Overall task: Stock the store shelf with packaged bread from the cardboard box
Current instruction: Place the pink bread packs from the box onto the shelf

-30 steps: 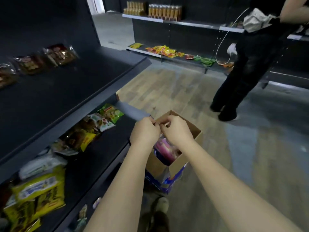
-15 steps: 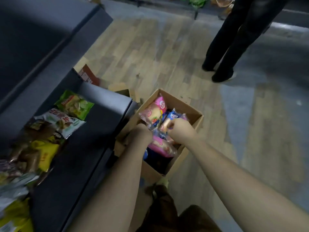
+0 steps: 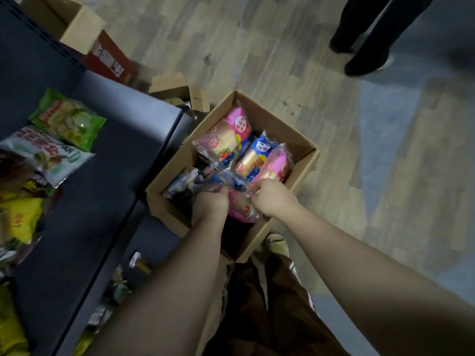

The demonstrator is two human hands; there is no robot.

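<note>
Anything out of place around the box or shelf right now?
In the cardboard box the bread packs lie jumbled at all angles. Behind it, crumpled cardboard lies on the floor beside the shelf.

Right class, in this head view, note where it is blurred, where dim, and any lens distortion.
Head view: the red carton is motion-smeared, the bread packs in the cardboard box are fairly sharp, the shelf is dim, and the wide lens stretches the forearms.

Open cardboard box (image 3: 272, 122) beside the dark shelf (image 3: 115, 155) holds jumbled bread packs (image 3: 226, 134) (pink, blue wrappers).
</note>
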